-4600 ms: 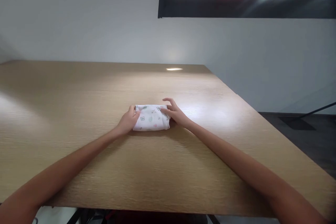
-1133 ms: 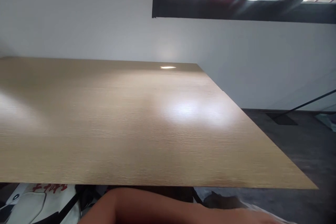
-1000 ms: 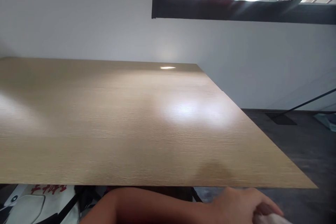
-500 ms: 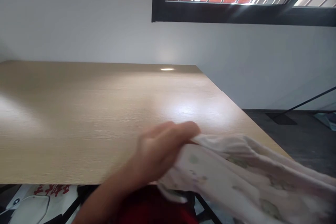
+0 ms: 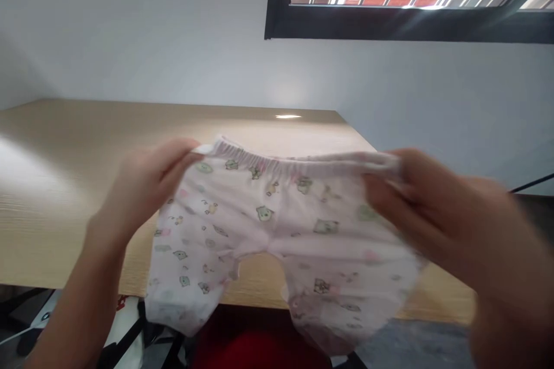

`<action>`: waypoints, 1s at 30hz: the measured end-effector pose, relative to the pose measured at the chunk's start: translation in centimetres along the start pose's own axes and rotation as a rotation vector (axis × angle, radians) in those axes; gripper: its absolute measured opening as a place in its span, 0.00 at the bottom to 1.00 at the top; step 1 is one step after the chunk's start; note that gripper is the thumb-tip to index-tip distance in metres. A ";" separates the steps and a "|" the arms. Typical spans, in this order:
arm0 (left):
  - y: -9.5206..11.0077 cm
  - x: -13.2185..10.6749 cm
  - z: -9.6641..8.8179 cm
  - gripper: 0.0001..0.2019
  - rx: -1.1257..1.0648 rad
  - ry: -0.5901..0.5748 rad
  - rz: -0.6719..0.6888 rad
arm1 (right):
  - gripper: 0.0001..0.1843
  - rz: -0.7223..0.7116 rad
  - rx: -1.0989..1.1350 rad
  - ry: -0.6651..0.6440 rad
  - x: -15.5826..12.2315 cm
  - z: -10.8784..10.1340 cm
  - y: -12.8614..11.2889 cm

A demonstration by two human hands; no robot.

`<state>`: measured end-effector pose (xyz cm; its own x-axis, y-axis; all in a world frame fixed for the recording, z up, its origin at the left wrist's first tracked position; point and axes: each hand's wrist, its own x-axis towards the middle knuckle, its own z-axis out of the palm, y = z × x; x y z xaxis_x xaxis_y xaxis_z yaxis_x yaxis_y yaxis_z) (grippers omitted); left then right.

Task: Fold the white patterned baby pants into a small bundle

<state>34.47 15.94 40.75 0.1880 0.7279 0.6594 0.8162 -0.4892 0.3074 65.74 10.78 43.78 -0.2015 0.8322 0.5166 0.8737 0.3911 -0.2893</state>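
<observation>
A small pair of white baby pants [image 5: 277, 230] with little printed animals hangs in the air in front of me, above the near edge of the wooden table [image 5: 86, 161]. My left hand [image 5: 142, 184] pinches the left end of the elastic waistband. My right hand [image 5: 424, 202] grips the right end of the waistband and is blurred by motion. The waistband is stretched out between the two hands and both short legs dangle below.
The pale wooden table runs back to a white wall, its right edge dropping off to a dark floor [image 5: 536, 213]. A black-framed window [image 5: 407, 17] sits high on the right. A white bag [image 5: 125, 346] and dark frame parts lie under the table.
The folded cloth that lay on the table is gone. My left hand came up from below with the pants, my right hand joined it, and the garment now hangs spread between them.
</observation>
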 end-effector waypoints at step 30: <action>3.6 1.5 18.6 0.22 -0.458 -0.782 0.425 | 0.21 -0.400 0.131 -0.456 0.5 17.5 6.6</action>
<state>47.83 24.22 30.08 0.8561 0.4807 0.1900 0.3396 -0.8003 0.4942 63.70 20.66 28.01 -0.6965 0.6838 0.2173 0.6353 0.7285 -0.2561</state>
